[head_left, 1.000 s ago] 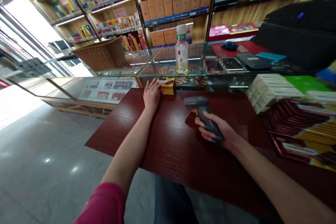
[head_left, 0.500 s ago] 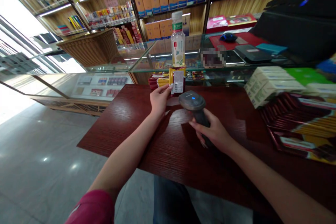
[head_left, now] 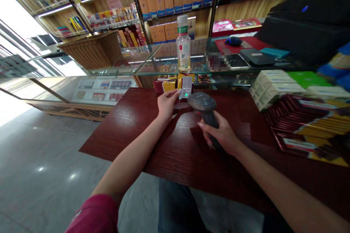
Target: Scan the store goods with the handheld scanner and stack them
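Cloth of a short magenta sleeve covers the upper left arm, and the bare forearm stretches forward and to the right over the dark red-brown wooden desk. At its end the left hand is bent at the wrist, thumb and fingertips closed in a pinch on the near left edge of a flat yellow and dark red packet. Just beyond that hand, toward the glass case, lies a row of thin dark red and yellow packets. The pinched packet is tilted up just right of the fingertips, its pale label facing the person, with a green spot of light near the label's lower edge. Behind it, a clear plastic bottle with a white cap stands on the glass-topped case. Close on the right, the head of a dark grey pistol-shaped scanner points toward the packet, apart from the left hand. The right hand is wrapped around the scanner's handle, its forearm reaching in from the lower right. Farther right, pale printed boxes stand beside a heaped pile of dark red and yellow packets.
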Motion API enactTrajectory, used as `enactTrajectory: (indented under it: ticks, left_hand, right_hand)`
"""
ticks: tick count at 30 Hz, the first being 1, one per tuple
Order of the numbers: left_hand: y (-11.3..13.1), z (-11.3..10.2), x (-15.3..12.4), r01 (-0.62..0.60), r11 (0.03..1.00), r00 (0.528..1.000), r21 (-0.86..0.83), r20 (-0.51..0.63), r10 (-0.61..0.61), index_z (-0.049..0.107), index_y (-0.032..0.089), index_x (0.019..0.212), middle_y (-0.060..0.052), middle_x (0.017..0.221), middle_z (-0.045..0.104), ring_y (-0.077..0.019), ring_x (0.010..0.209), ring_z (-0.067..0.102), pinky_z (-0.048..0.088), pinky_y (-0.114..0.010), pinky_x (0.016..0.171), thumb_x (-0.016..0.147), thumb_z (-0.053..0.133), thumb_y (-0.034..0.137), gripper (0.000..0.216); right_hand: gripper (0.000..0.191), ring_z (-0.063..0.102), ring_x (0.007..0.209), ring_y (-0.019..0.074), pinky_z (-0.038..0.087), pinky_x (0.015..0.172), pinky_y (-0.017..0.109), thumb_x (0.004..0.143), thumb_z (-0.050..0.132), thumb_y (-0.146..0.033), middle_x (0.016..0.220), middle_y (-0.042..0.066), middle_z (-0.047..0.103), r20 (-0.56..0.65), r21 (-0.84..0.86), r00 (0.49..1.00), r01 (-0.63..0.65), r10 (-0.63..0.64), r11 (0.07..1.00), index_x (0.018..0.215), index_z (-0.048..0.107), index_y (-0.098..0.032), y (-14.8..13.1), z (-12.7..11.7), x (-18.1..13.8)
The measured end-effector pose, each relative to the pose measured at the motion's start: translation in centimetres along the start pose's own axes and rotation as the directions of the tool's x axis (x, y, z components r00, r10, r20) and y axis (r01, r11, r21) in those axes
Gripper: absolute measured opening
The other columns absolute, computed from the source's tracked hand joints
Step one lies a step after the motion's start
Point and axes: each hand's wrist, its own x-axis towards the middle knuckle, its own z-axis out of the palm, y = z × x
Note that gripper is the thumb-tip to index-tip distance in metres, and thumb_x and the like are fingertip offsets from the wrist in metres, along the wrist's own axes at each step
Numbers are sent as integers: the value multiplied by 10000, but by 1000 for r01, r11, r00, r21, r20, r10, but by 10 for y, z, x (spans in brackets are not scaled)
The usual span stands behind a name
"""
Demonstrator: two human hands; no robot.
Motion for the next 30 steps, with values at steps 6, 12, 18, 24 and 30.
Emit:
enactTrajectory:
  ticks: [6, 12, 18, 24, 30]
  left_hand:
    - [-6, -4, 4, -102, 993, 994, 65, 56, 99, 825, 140, 988, -78, 907, 817, -185, 784, 747, 591, -295, 758, 750, 836, 328, 304]
    - [-3, 2, -14, -438, 839, 896, 323, 239, 375, 821, 187, 995, -77, 989, 828, -221, 896, 783, 620, -338, 868, 822, 786, 407, 283]
    - [2, 46, -91, -823, 487, 534, 291, 687, 493, 803, 260, 1098, -57, 1107, 819, -209, 976, 788, 620, -311, 883, 986, 631, 362, 229]
    - [-4, 131, -169, -976, 193, 173, 99, 893, 415, 735, 229, 1261, -89, 1231, 782, -210, 1093, 761, 600, -291, 907, 1028, 556, 196, 296]
    - [-13, 181, -202, -996, 23, 92, 89, 960, 263, 688, 151, 1316, -159, 1232, 762, -226, 1093, 758, 611, -312, 893, 1018, 504, 83, 357]
  right_hand:
    - [478, 440, 307, 94, 404, 311, 208, 818, 796, -455, 498, -125, 529, -29, 55, 1000, 5, -3, 998, 1146, 536, -226, -7, 3, -6]
    - [542, 444, 320, 83, 378, 293, 190, 793, 804, -477, 553, -128, 535, -173, 198, 985, 56, -22, 979, 1195, 539, -228, -14, -11, -53]
    - [391, 446, 333, 67, 374, 303, 195, 802, 800, -439, 611, -116, 528, -504, 190, 859, 209, -88, 959, 972, 497, -260, -10, -65, -149]
    - [415, 418, 343, 54, 354, 320, 202, 794, 788, -425, 659, -119, 504, -670, 126, 727, 313, -152, 941, 1081, 522, -285, -24, -100, -216]
    - [441, 435, 346, 62, 378, 335, 209, 793, 790, -401, 650, -121, 524, -672, 101, 726, 284, -145, 954, 1129, 535, -275, -32, -108, -249]
